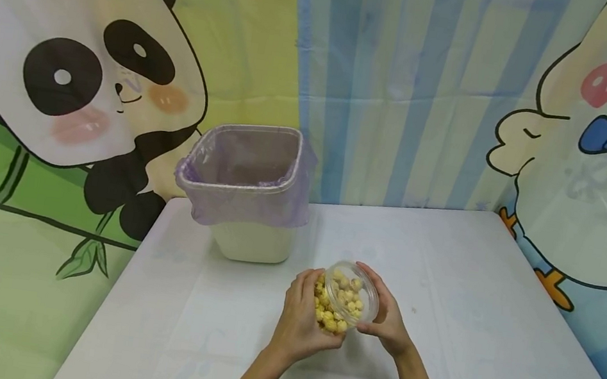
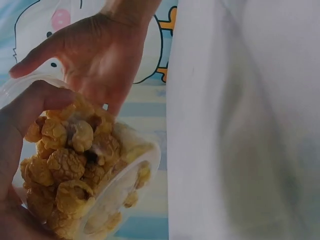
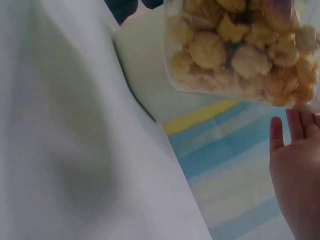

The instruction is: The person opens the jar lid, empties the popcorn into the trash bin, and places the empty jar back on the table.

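A clear plastic jar of popcorn is held tilted above the white table, its round top turned up and to the right. My left hand grips the jar's side, with the thumb curled over it in the left wrist view. At the transparent round lid, my right hand holds the rim between thumb and fingers. Popcorn shows through that lid; whether it sits tight on the jar I cannot tell. In the right wrist view the right fingertips touch the jar's top end.
A pale bin lined with a purple bag stands at the table's back left. The white tabletop stretches around the hands. Behind it hang cartoon-printed curtains.
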Demonstrator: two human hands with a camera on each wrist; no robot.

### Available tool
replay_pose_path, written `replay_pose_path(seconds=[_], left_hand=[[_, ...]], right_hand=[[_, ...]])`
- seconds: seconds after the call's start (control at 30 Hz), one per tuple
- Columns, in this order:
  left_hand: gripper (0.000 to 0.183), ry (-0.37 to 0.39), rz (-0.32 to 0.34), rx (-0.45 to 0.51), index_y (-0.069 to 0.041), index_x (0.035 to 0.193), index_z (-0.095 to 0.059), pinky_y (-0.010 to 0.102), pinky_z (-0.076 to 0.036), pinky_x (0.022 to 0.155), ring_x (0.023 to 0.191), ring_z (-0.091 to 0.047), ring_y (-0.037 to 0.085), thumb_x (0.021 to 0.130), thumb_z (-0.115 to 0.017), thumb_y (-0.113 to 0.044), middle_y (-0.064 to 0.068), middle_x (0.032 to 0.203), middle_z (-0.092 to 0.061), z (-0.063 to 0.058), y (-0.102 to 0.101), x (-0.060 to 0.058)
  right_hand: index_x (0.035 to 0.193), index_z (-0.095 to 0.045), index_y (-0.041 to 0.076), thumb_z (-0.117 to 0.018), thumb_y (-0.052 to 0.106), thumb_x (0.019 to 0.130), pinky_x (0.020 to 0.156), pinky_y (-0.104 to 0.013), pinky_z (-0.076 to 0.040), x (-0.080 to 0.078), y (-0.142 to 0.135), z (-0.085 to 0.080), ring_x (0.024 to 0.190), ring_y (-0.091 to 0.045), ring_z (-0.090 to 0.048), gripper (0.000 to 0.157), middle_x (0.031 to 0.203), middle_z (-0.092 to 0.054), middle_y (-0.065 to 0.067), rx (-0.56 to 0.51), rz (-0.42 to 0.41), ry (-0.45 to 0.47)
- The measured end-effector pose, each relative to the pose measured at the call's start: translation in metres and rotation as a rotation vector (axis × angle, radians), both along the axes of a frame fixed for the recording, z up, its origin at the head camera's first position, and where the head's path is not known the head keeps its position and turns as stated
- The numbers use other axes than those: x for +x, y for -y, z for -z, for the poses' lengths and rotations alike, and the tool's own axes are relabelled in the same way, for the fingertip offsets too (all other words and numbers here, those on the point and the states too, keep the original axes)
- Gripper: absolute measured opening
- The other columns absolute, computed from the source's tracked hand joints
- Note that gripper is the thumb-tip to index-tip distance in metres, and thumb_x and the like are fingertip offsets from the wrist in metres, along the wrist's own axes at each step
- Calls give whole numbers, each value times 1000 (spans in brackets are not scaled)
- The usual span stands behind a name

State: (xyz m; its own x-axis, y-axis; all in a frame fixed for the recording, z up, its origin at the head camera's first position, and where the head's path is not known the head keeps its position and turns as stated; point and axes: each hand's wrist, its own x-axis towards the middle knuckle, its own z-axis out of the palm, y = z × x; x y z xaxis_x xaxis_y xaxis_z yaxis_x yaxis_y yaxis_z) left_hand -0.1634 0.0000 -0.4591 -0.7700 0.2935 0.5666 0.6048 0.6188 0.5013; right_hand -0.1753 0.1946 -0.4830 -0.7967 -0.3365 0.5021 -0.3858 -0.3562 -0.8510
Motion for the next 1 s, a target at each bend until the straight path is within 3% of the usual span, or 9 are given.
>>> replay_pose_path(seconds=[0.13, 0.23, 0.47, 0.7, 0.83, 1.0], left_hand=[[101, 80, 57, 27, -9, 133, -34, 42, -38, 93, 114, -39, 16, 50, -83, -39, 4, 126, -38, -3, 0, 3], [101, 96, 62, 30, -9, 134, -33, 42, -38, 93, 114, -39, 16, 50, -83, -39, 4, 127, -38, -5, 0, 4], [102, 1, -16, -8, -5, 132, -36, 42, -37, 92, 114, -40, 20, 48, -82, -40, 7, 125, -40, -4, 1, 0], [102, -47, -39, -31, -4, 131, -37, 44, -37, 93, 115, -40, 22, 48, -82, -41, 9, 124, -40, 0, 0, -2], [102, -12, -9, -25, -5, 132, -36, 45, -37, 93, 115, -40, 21, 49, -82, -41, 8, 125, -39, -1, 0, 1], [102, 32, 16, -24, -7, 134, -34, 44, -38, 93, 117, -38, 20, 50, -82, -41, 7, 127, -38, -2, -1, 4]], right_hand=[[145, -14, -2, -76, 18, 73, 102, -33, -33, -7, -7, -2, 133, -23, -25, 97, 149, -20, -15, -3, -114, -32], [145, -12, -3, -75, 16, 74, 102, -34, -33, -10, -10, -3, 133, -24, -23, 97, 150, -16, -15, -11, -169, -41], [147, -7, 3, -75, 26, 75, 103, -31, -29, -5, -6, 0, 136, -32, -11, 102, 152, -7, -15, -4, -113, -18], [147, -11, 4, -76, 24, 75, 100, -37, -35, -3, 0, 3, 133, -31, -20, 99, 148, -15, -17, -12, -82, 20], [146, -12, 2, -76, 19, 74, 100, -36, -34, -7, -6, 1, 133, -27, -21, 98, 150, -15, -14, -19, -136, 14], [147, -5, 0, -75, 16, 75, 103, -38, -31, -14, -12, -1, 135, -38, -8, 102, 151, -4, -19, -30, -256, -16]])
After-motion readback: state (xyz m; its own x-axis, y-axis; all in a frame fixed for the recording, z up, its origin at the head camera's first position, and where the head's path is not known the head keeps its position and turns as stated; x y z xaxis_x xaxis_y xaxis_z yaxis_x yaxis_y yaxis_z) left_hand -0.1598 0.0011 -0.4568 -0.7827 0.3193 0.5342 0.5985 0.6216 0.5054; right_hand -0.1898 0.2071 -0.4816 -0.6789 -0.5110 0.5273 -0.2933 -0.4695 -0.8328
